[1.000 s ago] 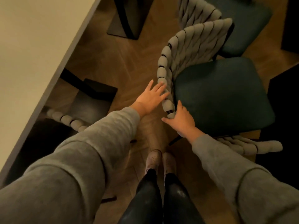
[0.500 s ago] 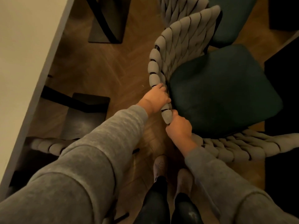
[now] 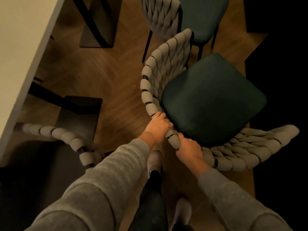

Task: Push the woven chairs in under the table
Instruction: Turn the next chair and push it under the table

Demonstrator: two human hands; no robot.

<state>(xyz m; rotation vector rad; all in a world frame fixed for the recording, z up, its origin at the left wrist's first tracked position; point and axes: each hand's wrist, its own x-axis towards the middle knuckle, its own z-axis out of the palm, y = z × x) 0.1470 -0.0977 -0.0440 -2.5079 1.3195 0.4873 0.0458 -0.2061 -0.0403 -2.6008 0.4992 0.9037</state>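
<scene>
Herringbone wood floor (image 3: 116, 77) beside the table (image 3: 25, 39); left hand (image 3: 157, 127) and right hand (image 3: 189, 150) both grip the woven chair (image 3: 150, 90) backrest rim.

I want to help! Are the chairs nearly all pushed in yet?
Not yet. One woven chair at lower left already sits close to the table. The left hand and right hand grip the back of the green-seated chair, which stands away from the table. A far chair and a woven back at right also wait.
</scene>
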